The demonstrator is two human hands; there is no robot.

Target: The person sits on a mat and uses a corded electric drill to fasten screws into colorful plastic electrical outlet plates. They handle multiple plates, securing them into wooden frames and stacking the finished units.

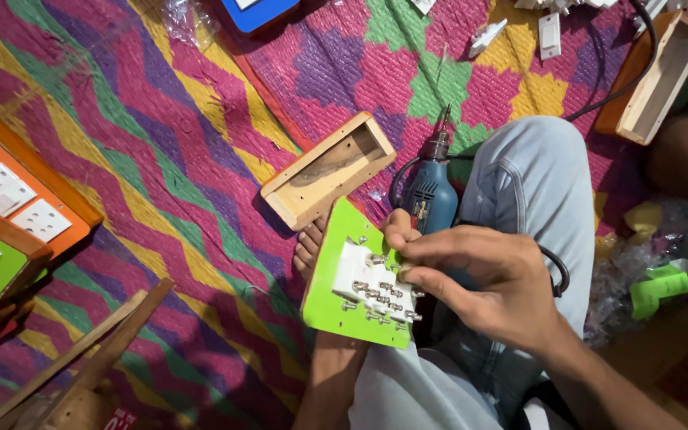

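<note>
1. The work in hand looked like fitting or checking the white plastic switch bodies (357,275) mounted on the back of a bright green rectangular panel (326,306); rows of small metal terminal screws (384,301) stood up from them.
2. The right hand (479,287) came in from the lower right; its grip seemed clenched on the green panel, with one digit over the upper edge and the other fingers curled against the right side by the screws; whether a loose screw sat between the fingertips could not be told.
3. The left hand was not in view.
4. The green panel lay tilted over the person's bare foot (308,251) and lap, directly under and left of the right hand and touching it.
5. By my judgement, the next move called for fine fingertip control on the small screws, with the panel kept steady on the leg.
6. A blue electric drill with a black cord (430,195) lay just beyond the panel, beside the bent knee in pale jeans (535,183); an open, shallow wooden box frame (328,171) lay near it on the woven zigzag mat of pink, green and yellow (161,159).
7. Finished orange and green switch boards (9,203) lay well apart at the left edge.
</note>
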